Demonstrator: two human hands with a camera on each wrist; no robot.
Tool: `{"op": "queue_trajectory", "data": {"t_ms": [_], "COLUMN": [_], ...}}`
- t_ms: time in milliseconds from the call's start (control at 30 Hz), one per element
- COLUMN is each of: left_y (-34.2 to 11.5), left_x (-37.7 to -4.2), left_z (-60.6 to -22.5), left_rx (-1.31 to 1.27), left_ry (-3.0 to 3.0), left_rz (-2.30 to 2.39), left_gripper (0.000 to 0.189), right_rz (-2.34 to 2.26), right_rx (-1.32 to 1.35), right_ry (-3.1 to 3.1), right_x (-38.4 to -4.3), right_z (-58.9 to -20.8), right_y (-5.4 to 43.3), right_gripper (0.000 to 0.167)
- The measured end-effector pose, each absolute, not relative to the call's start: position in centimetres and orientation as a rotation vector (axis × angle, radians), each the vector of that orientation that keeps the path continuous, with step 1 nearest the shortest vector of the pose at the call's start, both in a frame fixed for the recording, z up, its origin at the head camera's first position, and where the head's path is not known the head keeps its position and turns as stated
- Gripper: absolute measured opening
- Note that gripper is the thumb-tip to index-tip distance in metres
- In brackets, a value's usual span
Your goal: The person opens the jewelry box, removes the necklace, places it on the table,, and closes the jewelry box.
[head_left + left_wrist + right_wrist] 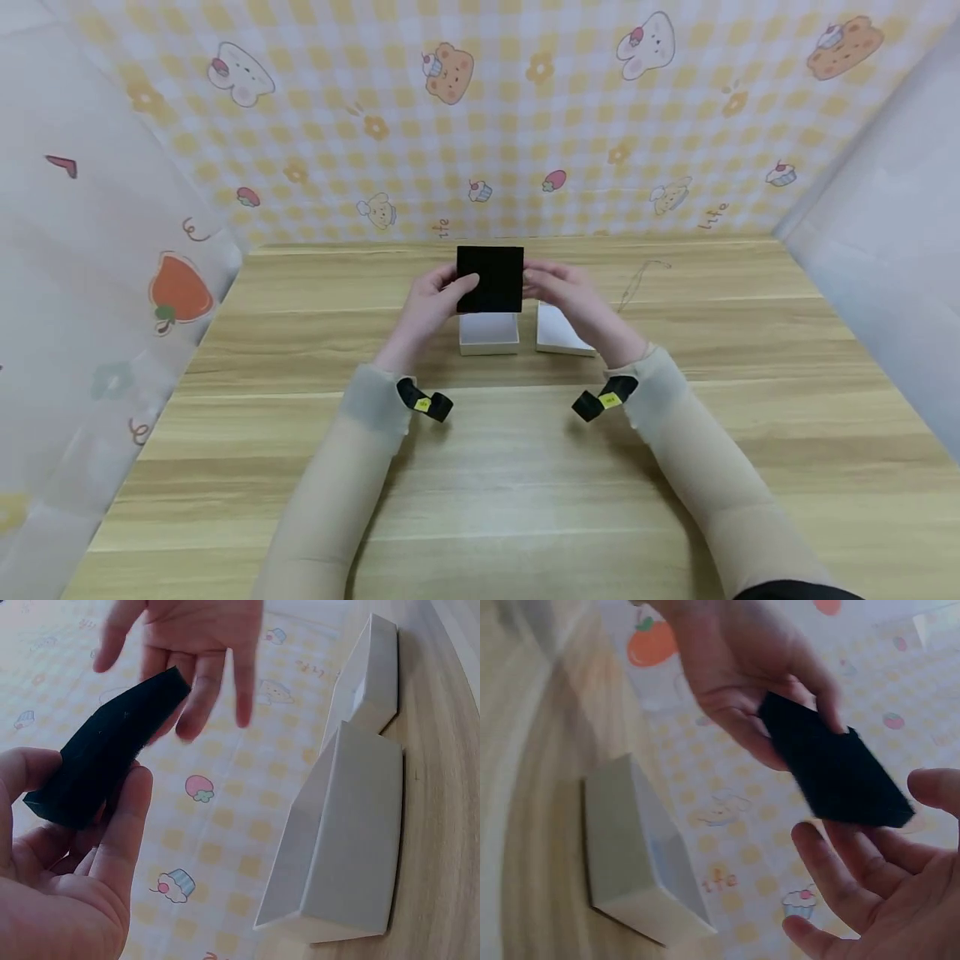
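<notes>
A flat black square pad (497, 279), looking like a box insert, is held up above the table. My left hand (427, 307) pinches its left side, thumb on the near face and fingers behind. Beside the pad's right edge is my right hand (579, 307), its fingers spread and its thumb clear of the pad in the right wrist view (907, 877). Below and just behind the pad sits an open white box part (489, 340). A second white box part (561, 332) lies to its right, partly covered by the right hand.
A thin chain necklace (634, 285) lies on the wooden table (517, 475), to the right of the right hand. A patterned cloth (495, 142) hangs along the table's back edge, with pale cloth sides left and right.
</notes>
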State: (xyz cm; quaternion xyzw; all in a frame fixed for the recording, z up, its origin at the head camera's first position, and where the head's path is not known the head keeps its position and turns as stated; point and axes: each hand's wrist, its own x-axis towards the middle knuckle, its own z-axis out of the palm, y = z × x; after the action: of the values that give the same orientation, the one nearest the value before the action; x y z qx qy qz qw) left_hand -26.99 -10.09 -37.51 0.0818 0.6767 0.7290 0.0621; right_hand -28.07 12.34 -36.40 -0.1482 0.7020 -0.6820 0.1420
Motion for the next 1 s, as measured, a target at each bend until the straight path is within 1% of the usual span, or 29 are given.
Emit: {"op": "queue_trajectory", "data": {"t_ms": [167, 333, 367, 567, 667, 767, 867, 933, 1000], "left_y": [-9.9, -9.9, -9.9, -10.8, -11.3, -11.6, -11.6, -11.4, -11.2], "left_x": [-26.6, -26.5, -26.5, -26.8, -26.9, -26.9, -26.9, -26.8, -26.7], "left_z": [-37.4, -37.1, -37.0, -36.6, -36.5, -36.3, -36.2, -36.1, -36.2], "left_rx": [0.312, 0.344, 0.339, 0.316, 0.373, 0.499, 0.726, 0.869, 0.959], "left_ry": [2.077, 2.170, 2.178, 2.319, 2.516, 2.744, 2.910, 3.006, 3.070], "left_rz": [2.177, 2.119, 2.113, 2.056, 1.984, 1.805, 1.555, 1.337, 1.141], "left_gripper": [0.029, 0.027, 0.028, 0.050, 0.054, 0.062, 0.073, 0.080, 0.087], "right_rz": [-1.950, -1.976, -1.972, -1.939, -1.915, -1.882, -1.858, -1.857, -1.857], "right_rx": [-0.422, -0.387, -0.375, -0.360, -0.343, -0.300, -0.276, -0.285, -0.296], "right_ry": [2.080, 2.110, 2.117, 2.158, 2.168, 2.168, 2.158, 2.148, 2.143], "right_x": [-27.5, -27.7, -27.8, -28.0, -28.0, -28.1, -28.1, -28.1, -28.0], "right_z": [-37.1, -37.1, -37.0, -37.2, -37.4, -37.4, -37.4, -37.4, -37.4], "right_y": [11.9, 11.8, 11.9, 12.0, 12.0, 12.0, 12.1, 12.1, 12.1], "right_gripper": [0.032, 0.019, 0.019, 0.026, 0.028, 0.033, 0.038, 0.039, 0.038]}}
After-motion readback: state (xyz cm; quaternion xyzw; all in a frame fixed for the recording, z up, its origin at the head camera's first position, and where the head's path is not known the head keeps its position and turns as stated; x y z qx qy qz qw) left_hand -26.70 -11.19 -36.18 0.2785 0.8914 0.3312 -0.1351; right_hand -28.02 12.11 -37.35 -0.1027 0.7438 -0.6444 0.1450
